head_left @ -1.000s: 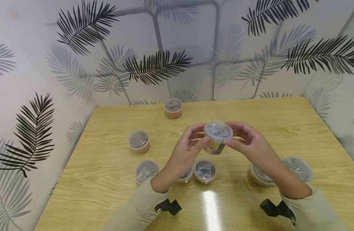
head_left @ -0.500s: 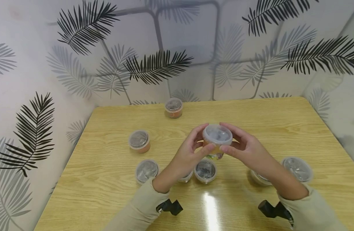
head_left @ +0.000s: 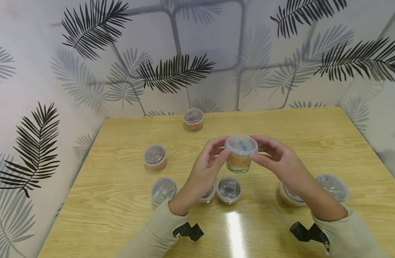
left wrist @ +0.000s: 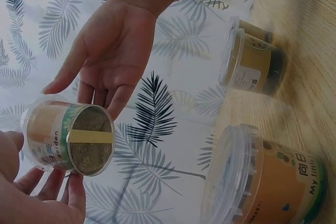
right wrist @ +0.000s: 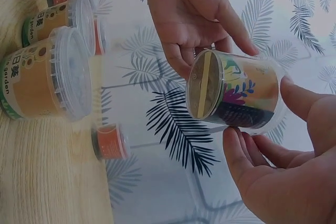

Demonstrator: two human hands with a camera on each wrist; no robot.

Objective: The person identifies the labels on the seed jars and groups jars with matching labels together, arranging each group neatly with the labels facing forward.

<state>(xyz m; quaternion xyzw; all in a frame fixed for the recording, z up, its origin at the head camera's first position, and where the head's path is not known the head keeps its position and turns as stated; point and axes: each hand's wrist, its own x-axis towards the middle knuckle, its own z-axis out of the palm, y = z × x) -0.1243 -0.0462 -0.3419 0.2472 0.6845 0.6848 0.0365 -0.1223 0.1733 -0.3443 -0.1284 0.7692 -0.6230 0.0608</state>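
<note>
Both hands hold a small round plastic tub (head_left: pixel 238 162) up off the table, its clear lid facing up. An orange label with green at the base wraps it. My left hand (head_left: pixel 202 166) grips its left side, thumb near the rim. On the opposite side, my right hand (head_left: pixel 282 163) pinches it between thumb and fingers. In the left wrist view the tub's underside (left wrist: pixel 92 153) shows a yellow strip across it. From the right wrist view, the tub (right wrist: pixel 249 90) has purple and blue leaf prints and a dark label panel.
Several similar lidded tubs stand on the wooden table (head_left: pixel 120 222). One tub (head_left: pixel 193 120) is at the back edge, another tub (head_left: pixel 155 157) at left. A tub (head_left: pixel 229 190) stands below the hands; another tub (head_left: pixel 332 188) is by the right forearm. A leaf-patterned wall covering (head_left: pixel 210 82) rises behind.
The held tub dipped toward me, then rose again. It has been turned between the fingers, so a plain orange part of the label now faces the head camera. The standing tubs have not moved.
</note>
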